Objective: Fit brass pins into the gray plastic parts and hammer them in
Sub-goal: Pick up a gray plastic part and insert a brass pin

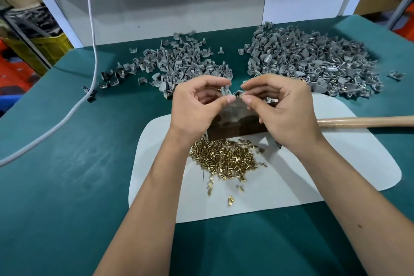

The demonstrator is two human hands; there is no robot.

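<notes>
Two hands' fingers [224, 102] pinching one gray plastic part [226, 92], brass pins [224, 159] below

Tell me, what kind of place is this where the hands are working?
Probably a small factory workbench. Two big heaps of gray plastic parts lie on a green table, a pile of brass pins waits on a white mat, and a wooden hammer handle lies nearby.

Gray plastic part [225, 91] pinched above the brass pins [226, 158] heaped on white sheet.
</notes>
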